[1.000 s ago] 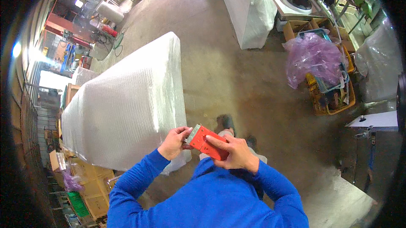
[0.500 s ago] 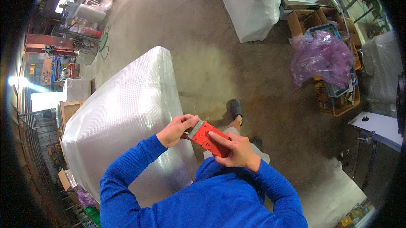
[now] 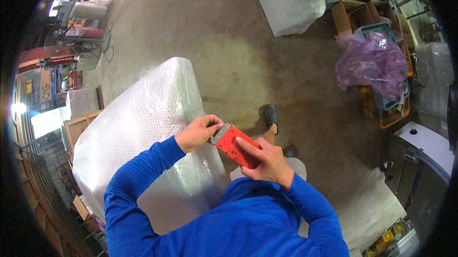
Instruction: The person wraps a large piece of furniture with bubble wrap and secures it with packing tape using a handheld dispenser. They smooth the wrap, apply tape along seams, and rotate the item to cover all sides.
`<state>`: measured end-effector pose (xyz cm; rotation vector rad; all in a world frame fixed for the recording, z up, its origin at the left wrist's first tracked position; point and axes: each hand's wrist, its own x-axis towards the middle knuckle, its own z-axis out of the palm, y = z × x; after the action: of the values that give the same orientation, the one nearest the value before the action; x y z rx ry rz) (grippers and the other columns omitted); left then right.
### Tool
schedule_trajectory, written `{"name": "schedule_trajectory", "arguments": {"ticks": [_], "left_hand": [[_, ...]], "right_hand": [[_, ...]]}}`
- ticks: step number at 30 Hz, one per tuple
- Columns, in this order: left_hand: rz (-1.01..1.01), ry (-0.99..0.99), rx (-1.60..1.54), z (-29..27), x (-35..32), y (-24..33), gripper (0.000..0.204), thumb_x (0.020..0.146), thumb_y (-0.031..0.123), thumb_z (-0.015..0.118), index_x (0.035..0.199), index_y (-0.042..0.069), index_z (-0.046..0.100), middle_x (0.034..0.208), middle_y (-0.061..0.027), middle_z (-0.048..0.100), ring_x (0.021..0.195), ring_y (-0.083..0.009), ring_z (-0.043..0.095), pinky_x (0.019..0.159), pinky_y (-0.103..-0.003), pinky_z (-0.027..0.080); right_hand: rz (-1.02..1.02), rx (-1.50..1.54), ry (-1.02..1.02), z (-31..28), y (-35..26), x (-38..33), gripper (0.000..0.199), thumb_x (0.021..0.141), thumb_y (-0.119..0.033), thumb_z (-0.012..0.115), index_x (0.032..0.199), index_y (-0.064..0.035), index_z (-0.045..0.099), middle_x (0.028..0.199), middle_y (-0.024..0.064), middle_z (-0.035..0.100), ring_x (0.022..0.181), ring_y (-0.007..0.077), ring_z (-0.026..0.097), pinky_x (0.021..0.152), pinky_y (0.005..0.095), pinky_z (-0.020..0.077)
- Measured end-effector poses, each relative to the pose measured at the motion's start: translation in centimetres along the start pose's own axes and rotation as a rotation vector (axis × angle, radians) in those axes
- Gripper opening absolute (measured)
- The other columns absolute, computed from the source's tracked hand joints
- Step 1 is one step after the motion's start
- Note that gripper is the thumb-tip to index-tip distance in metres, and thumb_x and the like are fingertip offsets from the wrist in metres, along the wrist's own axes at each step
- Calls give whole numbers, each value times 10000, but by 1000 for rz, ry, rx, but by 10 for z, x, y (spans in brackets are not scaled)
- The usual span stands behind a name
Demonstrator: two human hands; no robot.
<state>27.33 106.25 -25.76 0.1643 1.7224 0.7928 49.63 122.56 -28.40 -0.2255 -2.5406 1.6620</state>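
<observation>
Head view: large bubble-wrapped block (image 3: 138, 109) at my left; wrapping covers faces I see, underside hidden, so can't tell what's left there. Arms in blue sleeves (image 3: 136, 171) bent, forearms angling inward before my torso. Right hand (image 3: 268, 160) grips red tool (image 3: 237, 153) near block's right edge, index finger along it. Left hand (image 3: 196, 133): fingertips bunched at tool's grey end (image 3: 221, 135); can't tell if pinching anything.
</observation>
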Motion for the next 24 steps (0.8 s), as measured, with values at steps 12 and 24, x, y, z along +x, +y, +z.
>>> {"name": "schedule_trajectory", "arguments": {"ticks": [12,24], "left_hand": [[-22,273,1612,-151,148,65,196,762,195,724,891,53,763,899,-207,746,825,-377,729,758,-475,562],[167,-9,1939,-121,108,38,187,832,255,652,930,160,780,1007,-120,753,1143,-288,663,1102,-544,389]], "right_hand": [[434,1023,-336,109,73,89,769,824,-218,726,1540,-107,468,1070,-36,659,845,65,541,751,249,474],[400,1026,-606,108,96,154,637,835,-226,647,1451,-79,590,1037,-6,677,856,79,573,781,238,495]]}}
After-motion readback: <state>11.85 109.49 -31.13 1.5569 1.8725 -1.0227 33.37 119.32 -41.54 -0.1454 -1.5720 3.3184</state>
